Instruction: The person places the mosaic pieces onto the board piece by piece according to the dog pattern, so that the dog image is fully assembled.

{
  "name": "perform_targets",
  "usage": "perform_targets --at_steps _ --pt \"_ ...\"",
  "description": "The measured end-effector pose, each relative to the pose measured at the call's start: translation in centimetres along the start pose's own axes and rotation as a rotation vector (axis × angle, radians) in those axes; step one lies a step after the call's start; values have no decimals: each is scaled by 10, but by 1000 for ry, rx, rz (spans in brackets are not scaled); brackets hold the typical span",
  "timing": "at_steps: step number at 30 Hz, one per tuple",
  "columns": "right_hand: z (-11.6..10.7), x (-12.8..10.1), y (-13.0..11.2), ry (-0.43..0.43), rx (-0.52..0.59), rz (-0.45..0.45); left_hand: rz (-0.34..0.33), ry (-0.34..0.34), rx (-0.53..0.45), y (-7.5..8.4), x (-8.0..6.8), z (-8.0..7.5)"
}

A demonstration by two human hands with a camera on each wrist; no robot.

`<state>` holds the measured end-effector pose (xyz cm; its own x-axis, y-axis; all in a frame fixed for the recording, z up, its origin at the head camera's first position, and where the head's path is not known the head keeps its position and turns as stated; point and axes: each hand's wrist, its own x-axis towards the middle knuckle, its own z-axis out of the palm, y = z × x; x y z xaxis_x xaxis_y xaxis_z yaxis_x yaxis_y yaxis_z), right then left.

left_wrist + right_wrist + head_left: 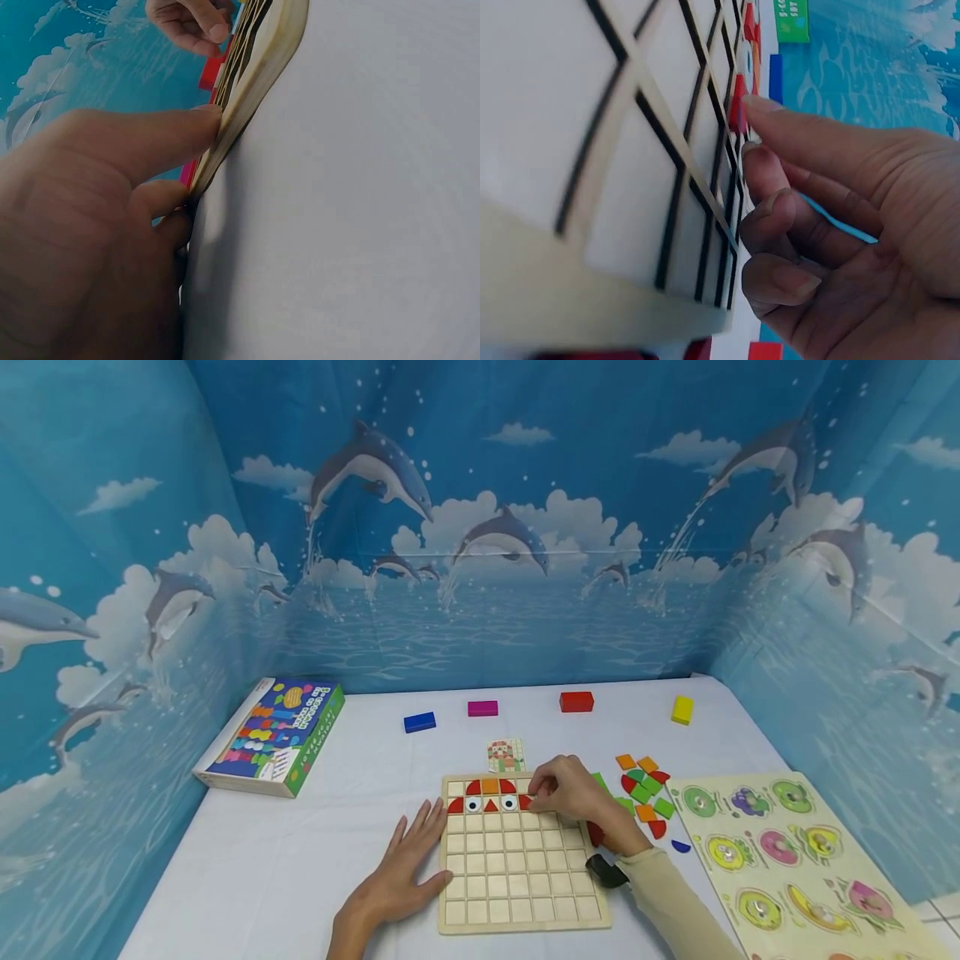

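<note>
A wooden grid board [498, 887] lies on the white table. Along its top rows sit red quarter-circle tiles, an orange square [490, 787], a small red triangle [491, 806] and two round eye tiles [508, 802]. My right hand [567, 789] is over the board's upper right, thumb and index finger pinching a red quarter-circle tile [738, 106] in the second row. My left hand [401, 868] rests at the board's left edge, fingers spread and thumb against the frame [259, 94]. Behind the board lies a small pattern card [506, 755].
Loose orange, green and red tiles [651, 787] lie right of the board, with a blue half-circle [681, 846] nearer. A fruit puzzle board [712, 814] is far right. A toy box [273, 735] stands back left. Blue, magenta, red [577, 702] and yellow blocks line the back.
</note>
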<state>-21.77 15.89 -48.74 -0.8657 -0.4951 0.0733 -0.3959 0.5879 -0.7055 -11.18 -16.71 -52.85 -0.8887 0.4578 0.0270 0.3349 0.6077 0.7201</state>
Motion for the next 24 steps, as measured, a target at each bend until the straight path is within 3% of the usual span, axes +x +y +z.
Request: perform_targets --at_steps 6,11,21,24 --pt "-17 -2 11 17 19 13 29 20 8 -1 0 1" --pt "-36 -8 28 42 32 22 -16 -3 4 1 1 1" --pt "-73 -34 64 127 2 221 -68 -30 14 3 2 1" --pt "-84 -41 77 158 -57 230 -69 -26 15 4 2 1"
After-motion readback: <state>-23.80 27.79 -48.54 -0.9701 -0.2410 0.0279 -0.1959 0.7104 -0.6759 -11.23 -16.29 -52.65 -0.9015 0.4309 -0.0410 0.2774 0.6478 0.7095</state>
